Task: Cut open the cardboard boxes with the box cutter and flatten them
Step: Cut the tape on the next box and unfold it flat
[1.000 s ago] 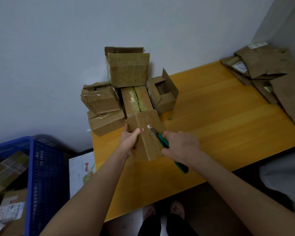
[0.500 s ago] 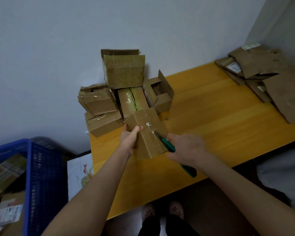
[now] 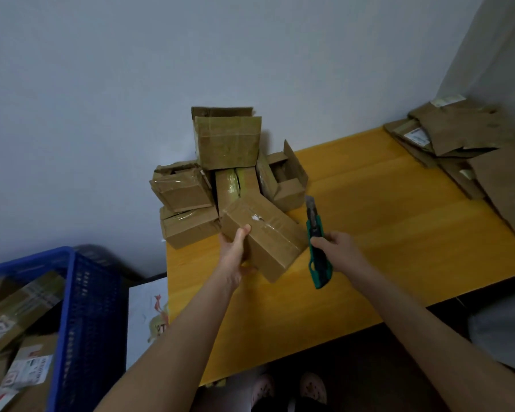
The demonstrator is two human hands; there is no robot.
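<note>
A taped brown cardboard box is tilted up off the yellow table, and my left hand grips its near left corner with the thumb on top. My right hand holds a green box cutter just right of the box. Its blade points up and away, clear of the cardboard. Behind the held box, a pile of several taped boxes leans against the wall.
Flattened cardboard lies stacked at the table's far right corner. A blue plastic crate with more boxes stands on the floor at the left. A white bag sits between crate and table. My feet show below the table edge.
My right hand has pulled the cutter off the box top and raised it, blade up. My left hand has lifted and turned the box toward me.
</note>
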